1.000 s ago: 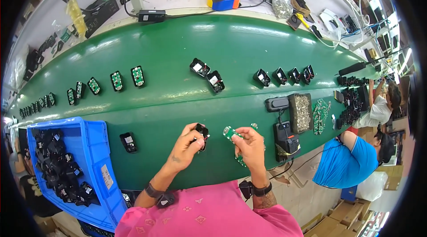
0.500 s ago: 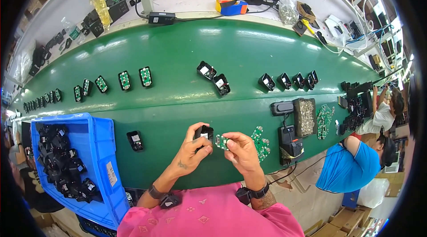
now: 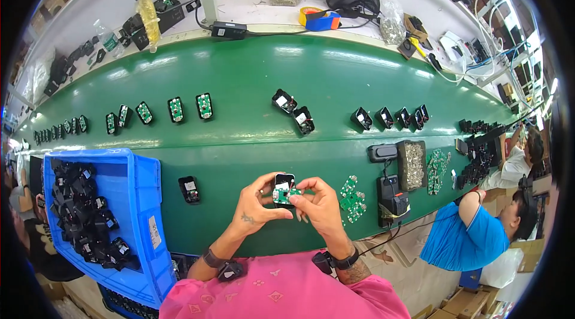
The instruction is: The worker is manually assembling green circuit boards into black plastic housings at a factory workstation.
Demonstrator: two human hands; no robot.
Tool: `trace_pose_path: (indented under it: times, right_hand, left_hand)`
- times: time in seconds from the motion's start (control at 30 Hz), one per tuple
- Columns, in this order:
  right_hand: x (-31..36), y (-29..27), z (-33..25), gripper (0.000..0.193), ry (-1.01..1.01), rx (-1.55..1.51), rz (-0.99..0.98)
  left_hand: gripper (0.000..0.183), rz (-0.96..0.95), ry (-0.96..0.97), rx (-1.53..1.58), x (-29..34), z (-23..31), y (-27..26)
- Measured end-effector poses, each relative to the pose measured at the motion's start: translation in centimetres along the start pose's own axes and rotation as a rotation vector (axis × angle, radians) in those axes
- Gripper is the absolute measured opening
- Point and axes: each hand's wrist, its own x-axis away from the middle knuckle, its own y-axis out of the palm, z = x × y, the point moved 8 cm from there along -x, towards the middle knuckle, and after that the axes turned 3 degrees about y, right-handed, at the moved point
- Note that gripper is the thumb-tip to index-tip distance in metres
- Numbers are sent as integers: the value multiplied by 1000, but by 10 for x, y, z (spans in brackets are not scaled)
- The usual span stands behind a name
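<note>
Gripping black housing (image 3: 286,180) in left hand (image 3: 254,205); pinching green board (image 3: 281,196) over its near end (roughly crosswise) with right hand (image 3: 320,201).

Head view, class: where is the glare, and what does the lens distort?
In the head view, white glare streaks the green table near its far edge; in the head view too, that edge bows in an arc and black fills the corners.
</note>
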Motion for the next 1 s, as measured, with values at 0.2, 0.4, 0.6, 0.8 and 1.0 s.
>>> trace_pose_path:
  times: [0.2, 0.4, 0.6, 0.8, 1.0]
  right_hand:
    - [-9, 1, 6, 31, -93, 222, 56]
    - [9, 29, -30, 16, -543, 680, 145]
    - [-2, 41, -24, 12, -117, 316, 108]
    - [-5, 41, -14, 16, -52, 285, 24]
    - [-6, 40, -19, 14, -208, 418, 27]
  left_hand:
    - [65, -16, -233, 164, 4, 5, -1]
    - [53, 61, -199, 107, 6, -2, -11]
    - [50, 59, -128, -56, 5, 5, -10]
    - [51, 25, -158, -57, 8, -2, -7]
    - [52, 30, -166, -57, 5, -1, -8]
